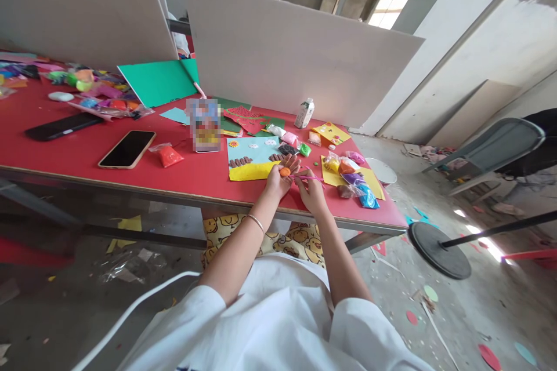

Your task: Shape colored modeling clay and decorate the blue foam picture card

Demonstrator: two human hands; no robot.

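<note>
My left hand [279, 178] pinches a small flat piece of orange clay [285, 172] over the near edge of the red table [78, 156]. My right hand [310, 190] grips a thin pink tool [314, 177] whose tip lies close to the orange piece. Just beyond both hands lies a blue and yellow craft card [252, 157] with small brown clay bits stuck on it. To the right of my hands, several little bags of coloured clay [354, 181] rest on a yellow sheet.
A phone [127, 149] and a bag of orange clay [169, 156] lie to the left, a dark phone [63, 126] farther left. A small white bottle [304, 113] stands at the back before white boards. A white bowl [383, 171] sits at the right edge.
</note>
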